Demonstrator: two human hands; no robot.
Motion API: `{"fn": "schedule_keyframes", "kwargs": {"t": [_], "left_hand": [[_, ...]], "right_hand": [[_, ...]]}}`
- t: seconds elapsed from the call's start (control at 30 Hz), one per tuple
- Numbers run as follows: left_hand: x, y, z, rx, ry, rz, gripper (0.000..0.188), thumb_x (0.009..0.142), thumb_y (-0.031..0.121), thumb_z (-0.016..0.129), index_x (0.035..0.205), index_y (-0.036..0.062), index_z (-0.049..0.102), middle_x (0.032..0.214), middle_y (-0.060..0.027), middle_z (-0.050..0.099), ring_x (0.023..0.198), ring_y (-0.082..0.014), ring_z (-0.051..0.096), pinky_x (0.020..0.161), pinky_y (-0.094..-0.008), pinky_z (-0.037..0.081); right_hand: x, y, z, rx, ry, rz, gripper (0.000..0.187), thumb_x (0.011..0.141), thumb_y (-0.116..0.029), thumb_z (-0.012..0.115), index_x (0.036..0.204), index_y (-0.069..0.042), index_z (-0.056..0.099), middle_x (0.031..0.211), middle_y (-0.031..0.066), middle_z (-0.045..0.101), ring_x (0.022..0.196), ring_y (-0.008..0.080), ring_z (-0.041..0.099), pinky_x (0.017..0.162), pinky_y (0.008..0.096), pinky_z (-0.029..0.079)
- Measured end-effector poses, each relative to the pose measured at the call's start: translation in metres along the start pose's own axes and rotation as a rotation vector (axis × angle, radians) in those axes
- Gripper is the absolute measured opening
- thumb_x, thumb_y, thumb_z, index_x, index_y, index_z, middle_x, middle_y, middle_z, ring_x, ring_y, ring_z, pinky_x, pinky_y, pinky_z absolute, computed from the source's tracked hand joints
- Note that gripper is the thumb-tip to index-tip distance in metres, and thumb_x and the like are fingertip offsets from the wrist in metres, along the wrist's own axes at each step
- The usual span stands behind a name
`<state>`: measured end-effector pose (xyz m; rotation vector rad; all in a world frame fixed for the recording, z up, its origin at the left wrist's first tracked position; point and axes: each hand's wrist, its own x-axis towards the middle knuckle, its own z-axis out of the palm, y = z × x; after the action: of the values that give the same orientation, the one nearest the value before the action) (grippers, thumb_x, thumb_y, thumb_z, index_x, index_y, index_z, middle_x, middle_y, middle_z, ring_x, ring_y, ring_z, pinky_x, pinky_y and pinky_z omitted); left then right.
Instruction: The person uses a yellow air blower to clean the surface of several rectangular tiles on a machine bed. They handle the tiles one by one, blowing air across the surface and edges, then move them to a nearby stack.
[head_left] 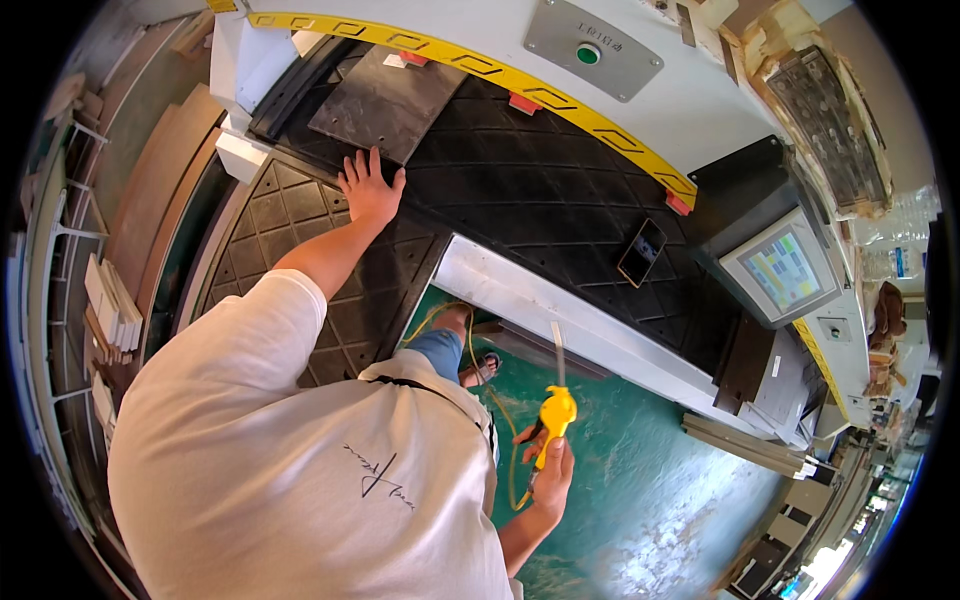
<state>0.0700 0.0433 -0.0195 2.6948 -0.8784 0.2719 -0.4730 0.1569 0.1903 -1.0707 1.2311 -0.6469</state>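
Note:
My left hand (371,192) lies with its fingers spread at the near edge of a dark flat panel (385,105). That panel rests on the black grooved machine bed (490,180), toward the far left. Lower down, over the green floor, my right hand (552,478) is closed round the grip of a yellow air blow gun (557,410). Its thin nozzle points up toward the white edge of the bed. From the gun a yellow hose (513,445) loops down and back past my legs.
A phone (642,252) lies on the bed to the right. Beyond it stands a touchscreen panel (783,268). A yellow-striped machine beam (480,65) with a green button (588,53) spans the far side. Boards (115,305) are stacked at the left; the green floor (620,450) looks shiny.

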Motion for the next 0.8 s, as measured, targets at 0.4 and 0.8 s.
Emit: {"fn": "schedule_keyframes", "kwargs": {"t": [0.4, 0.8], "left_hand": [[-0.001, -0.001, -0.001, 0.014, -0.002, -0.003, 0.082, 0.101, 0.063, 0.05, 0.163, 0.0132, 0.033, 0.167, -0.0225, 0.033, 0.155, -0.0481, 0.024, 0.124, -0.0653, 0.018], [-0.001, 0.0, 0.0, 0.027, 0.011, 0.001, 0.082, 0.1, 0.063, 0.052, 0.163, 0.0131, 0.033, 0.165, -0.0225, 0.035, 0.155, -0.0488, 0.025, 0.124, -0.0654, 0.019]], "right_hand": [[-0.003, 0.007, -0.012, -0.06, -0.291, 0.083, 0.053, 0.111, -0.046, 0.047, 0.119, 0.005, 0.064, 0.096, 0.006, 0.069, 0.078, 0.0113, 0.052, 0.07, 0.0269, 0.041], [-0.004, 0.001, -0.009, -0.18, -0.379, 0.114, 0.054, 0.112, -0.048, 0.046, 0.115, 0.003, 0.063, 0.1, 0.0087, 0.071, 0.078, 0.0113, 0.052, 0.07, 0.027, 0.043]]}}
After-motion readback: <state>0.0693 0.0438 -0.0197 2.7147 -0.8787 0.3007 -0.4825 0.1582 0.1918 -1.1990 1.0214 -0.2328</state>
